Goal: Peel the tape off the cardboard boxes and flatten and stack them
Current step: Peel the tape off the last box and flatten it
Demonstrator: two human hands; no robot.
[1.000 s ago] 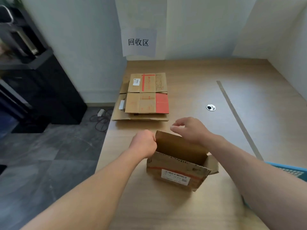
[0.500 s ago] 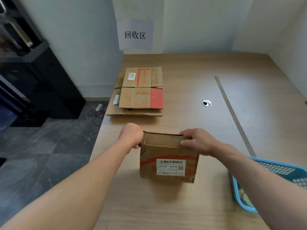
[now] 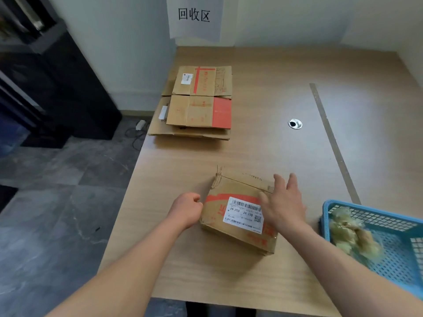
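Lower middle of the frame, just tipped from upright onto the light wooden table [image 3: 263, 152]: brown cardboard box with white shipping label [image 3: 229, 186], left hand [image 3: 186, 209] clenched at its left edge, right hand [image 3: 283, 202] released and spread over it, so probably mid-squash, not stacked yet.

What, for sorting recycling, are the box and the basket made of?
The box looks like brown corrugated cardboard, matte, judging by its creased folds and frayed corner. The basket seems to be moulded blue plastic, slightly glossy, with a lattice of regular holes.
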